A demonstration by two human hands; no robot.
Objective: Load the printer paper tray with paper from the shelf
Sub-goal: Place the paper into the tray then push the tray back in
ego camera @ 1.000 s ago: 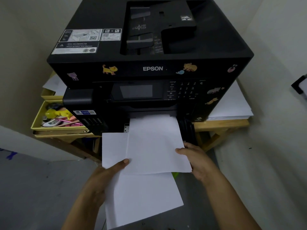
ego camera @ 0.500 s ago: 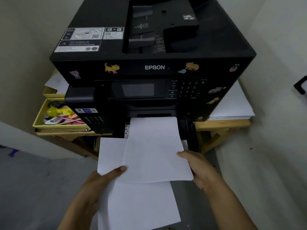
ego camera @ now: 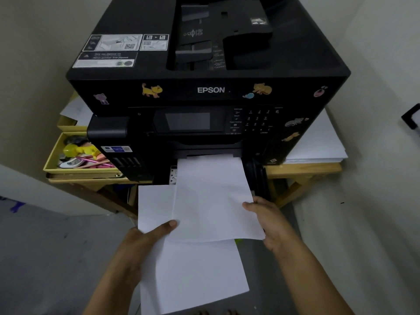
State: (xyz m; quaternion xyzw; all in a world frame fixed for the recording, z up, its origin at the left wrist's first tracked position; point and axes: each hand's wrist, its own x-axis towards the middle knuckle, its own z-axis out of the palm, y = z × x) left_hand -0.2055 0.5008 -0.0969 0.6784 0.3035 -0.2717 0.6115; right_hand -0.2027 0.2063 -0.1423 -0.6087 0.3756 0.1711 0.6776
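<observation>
1. Printer (ego camera: 211, 89): black multifunction unit with cat stickers on its front, standing on a wooden shelf (ego camera: 302, 171). It serves as the landmark for every entry below.
2. Paper tray (ego camera: 258, 176): pulled out from the printer's lower front. Only its dark right wall and a strip at the left show; the rest lies under paper.
3. Upper sheets (ego camera: 211, 196): white, far edge at the printer's front opening, near edge out toward the person, skewed slightly to the printer's right.
4. Lower sheets (ego camera: 193, 276): white, further from the printer, fanned out to the left beneath the upper sheets; the edges do not line up.
5. Left hand (ego camera: 145, 242): in front of the printer, thumb on top of the paper at its near left corner, fingers hidden under it; it pinches the paper.
6. Right hand (ego camera: 270, 221): just in front of the tray's right wall, thumb laid on the upper sheets' right edge, fingers curled beneath; it grips them.
7. Spare paper stack (ego camera: 318, 144): on the shelf to the printer's right.
8. Yellow tray (ego camera: 51, 160): to the printer's left, holding small stationery.
9. Risk, as judged: the paper is unsquared, so pushing it in as it lies could skew it against the tray wall, buckle a corner, or lead to a misfeed. The loosely held lower sheets could slip to the floor.
</observation>
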